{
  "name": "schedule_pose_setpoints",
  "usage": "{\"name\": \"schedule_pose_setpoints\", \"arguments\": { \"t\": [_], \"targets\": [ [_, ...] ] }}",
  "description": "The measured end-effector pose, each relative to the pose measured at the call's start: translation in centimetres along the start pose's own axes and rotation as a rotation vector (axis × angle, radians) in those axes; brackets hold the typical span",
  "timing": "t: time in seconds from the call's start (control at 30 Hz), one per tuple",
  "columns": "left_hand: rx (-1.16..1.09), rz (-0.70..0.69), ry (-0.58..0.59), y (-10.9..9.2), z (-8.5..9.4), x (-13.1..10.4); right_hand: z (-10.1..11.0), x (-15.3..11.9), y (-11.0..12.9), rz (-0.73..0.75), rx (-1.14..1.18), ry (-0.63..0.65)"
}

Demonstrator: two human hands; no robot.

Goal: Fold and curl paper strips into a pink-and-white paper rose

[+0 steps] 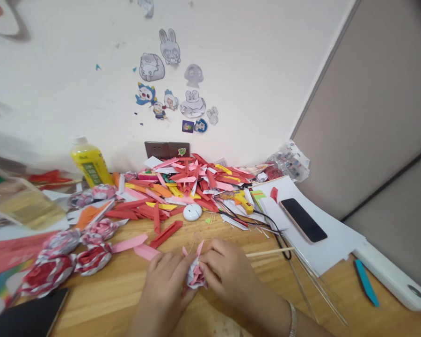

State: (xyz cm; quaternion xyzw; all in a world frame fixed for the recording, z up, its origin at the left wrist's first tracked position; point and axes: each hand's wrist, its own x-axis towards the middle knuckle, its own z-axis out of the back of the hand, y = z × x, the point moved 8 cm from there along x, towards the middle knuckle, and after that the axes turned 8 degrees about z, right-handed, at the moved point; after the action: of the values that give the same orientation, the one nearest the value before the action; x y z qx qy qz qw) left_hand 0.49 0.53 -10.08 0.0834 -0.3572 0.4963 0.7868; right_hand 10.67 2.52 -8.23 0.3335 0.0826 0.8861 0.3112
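Observation:
Between my two hands is a small pink and white folded-paper flower (196, 277), above the wooden table near its front. My left hand (166, 283) grips it from the left, fingers wrapped round its side. My right hand (228, 271) pinches its upper right edge between thumb and fingers. Pointed paper tips stick up at the flower's top; its underside is hidden by the hands. Folded pink paper strips (145, 252) lie just beyond my left hand, and a red strip (166, 234) lies behind them. A thin wooden stick (270, 252) shows to the right of my right hand.
A heap of folded paper strips (192, 180) lies along the wall. Finished-looking paper flowers (93, 258) sit at left, near a yellow bottle (91, 164). A yellow glue gun (243, 202), white case (192, 212), phone (303, 220) and blue cutter-like piece (366, 283) lie around.

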Motion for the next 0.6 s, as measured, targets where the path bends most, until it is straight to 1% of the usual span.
{"name": "schedule_pose_setpoints", "arguments": {
  "t": [0.1, 0.2, 0.3, 0.43, 0.5, 0.6],
  "targets": [
    [0.021, -0.035, -0.018, -0.4, 0.2, 0.1, 0.1, 0.0, 0.4, 0.040, -0.025, 0.004],
    [0.008, -0.037, -0.026, -0.4, 0.2, -0.1, 0.0, -0.1, 0.7, 0.082, -0.104, 0.003],
    [-0.030, -0.012, -0.024, -0.1, 0.0, -0.5, -0.2, -0.3, 1.1, 0.142, -0.267, -0.005],
    [-0.052, 0.001, -0.024, 0.2, -0.3, -0.7, -0.6, -0.6, 1.9, 0.241, -0.480, -0.047],
    [-0.043, -0.002, -0.020, 0.1, -0.2, -0.6, -0.7, -0.6, 2.1, 0.266, -0.505, -0.074],
    [-0.040, -0.003, -0.018, 0.1, -0.2, -0.5, -0.7, -0.7, 2.1, 0.272, -0.475, -0.078]
  ]
}}
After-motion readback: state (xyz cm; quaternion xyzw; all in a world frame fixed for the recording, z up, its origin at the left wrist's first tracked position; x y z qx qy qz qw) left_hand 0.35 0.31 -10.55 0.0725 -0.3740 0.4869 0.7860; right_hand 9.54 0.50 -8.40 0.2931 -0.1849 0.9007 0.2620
